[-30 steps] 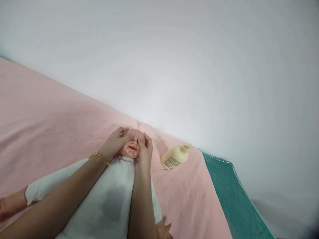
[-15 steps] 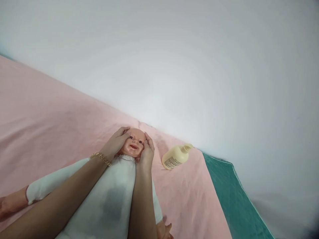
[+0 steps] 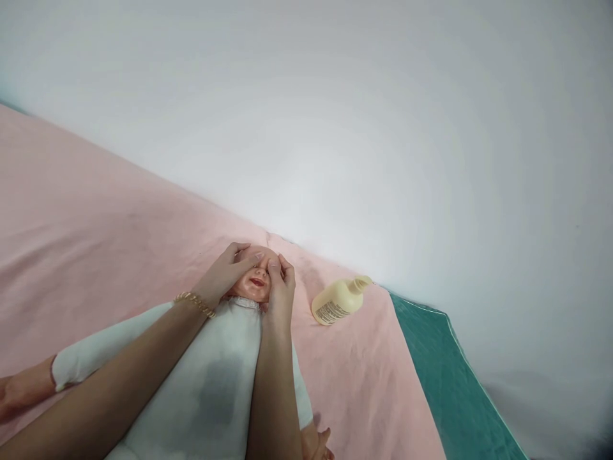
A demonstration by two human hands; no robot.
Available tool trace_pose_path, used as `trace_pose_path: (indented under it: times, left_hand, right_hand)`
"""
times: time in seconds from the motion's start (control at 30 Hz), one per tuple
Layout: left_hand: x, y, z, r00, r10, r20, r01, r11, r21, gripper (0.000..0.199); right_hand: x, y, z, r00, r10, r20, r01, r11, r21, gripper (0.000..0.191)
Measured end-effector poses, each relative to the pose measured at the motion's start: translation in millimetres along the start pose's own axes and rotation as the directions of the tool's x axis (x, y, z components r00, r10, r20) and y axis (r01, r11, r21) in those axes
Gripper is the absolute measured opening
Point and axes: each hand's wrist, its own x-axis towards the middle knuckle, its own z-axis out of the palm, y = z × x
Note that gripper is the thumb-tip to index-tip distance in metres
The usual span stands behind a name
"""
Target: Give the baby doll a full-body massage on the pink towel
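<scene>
Doll: lies face up on the pink sheet (image 3: 368, 383), its head near the sheet's far edge; the doll (image 3: 234, 342) wears a white top (image 3: 177, 415) with a dark, shadow-like patch over the chest.
Head of the doll: held between the two hands, one at each side; the open red mouth shows, while the thumbs cover most of the eye area.
Left hand (image 3: 228, 271): fingers loosely curved along the side and top of the head, thumb spread away from them and laid across the brow — resting on the head, not clenched.
Right hand (image 3: 281, 287): fingers bent against the opposite side, slightly parted, with the thumb over the other eye; it too is cupped rather than closed.
Bracelet: a gold-coloured bracelet (image 3: 194, 304) circles the left wrist.
Bottle: the pale yellow pump bottle (image 3: 338, 301) is on the sheet near its far right corner, apart from both hands — I cannot tell whether it is tilted.
Borders: a green covering (image 3: 445, 364) shows beyond the sheet's right edge, and a pale wall (image 3: 335, 128) rises behind.
</scene>
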Motion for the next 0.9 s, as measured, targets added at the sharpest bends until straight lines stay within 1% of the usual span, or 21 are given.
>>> trace_pose_path:
  times: [0.13, 0.23, 0.37, 0.5, 0.63, 0.73, 0.8, 0.9]
  left_hand:
    - [-4, 5, -1.0, 1.0, 0.001, -0.004, -0.001, 0.998, 0.069, 0.053]
    - [-5, 7, -0.7, 1.0, -0.007, -0.005, 0.007, 0.997, 0.081, 0.052]
    - [-2, 4, 1.6, 1.0, -0.013, -0.017, 0.014, 0.998, 0.055, 0.048]
    - [2, -1, 2.9, 0.999, 0.035, -0.027, -0.034, 0.999, 0.021, 0.047]
    - [6, -7, 2.0, 0.998, 0.062, -0.011, -0.062, 0.998, 0.006, 0.044]
    - [8, -10, 1.6, 0.999, 0.048, -0.017, -0.048, 0.999, -0.02, 0.042]
    - [8, -10, 1.8, 0.999, 0.037, -0.016, -0.038, 0.998, -0.044, 0.041]
    - [6, -7, 2.5, 0.999, 0.032, -0.011, -0.032, 0.998, -0.053, 0.039]
  right_hand:
    - [-3, -4, 0, 1.0, -0.015, -0.007, 0.015, 0.998, -0.055, 0.046]
    - [-1, -1, -1, 1.0, -0.026, -0.011, 0.025, 0.998, -0.05, 0.043]
    - [5, 8, -3, 0.999, -0.048, -0.019, 0.048, 0.999, -0.025, 0.036]
    - [9, 11, -4, 0.998, -0.055, -0.02, 0.055, 0.998, 0.019, 0.033]
    - [9, 9, -4, 1.0, -0.009, -0.024, 0.011, 0.998, 0.066, 0.032]
    - [10, 10, -4, 1.0, 0.02, -0.022, -0.018, 0.995, 0.097, 0.035]
    - [11, 11, -5, 1.0, 0.01, -0.02, -0.008, 0.994, 0.106, 0.035]
    - [11, 13, -5, 0.999, -0.04, -0.021, 0.042, 0.995, 0.095, 0.032]
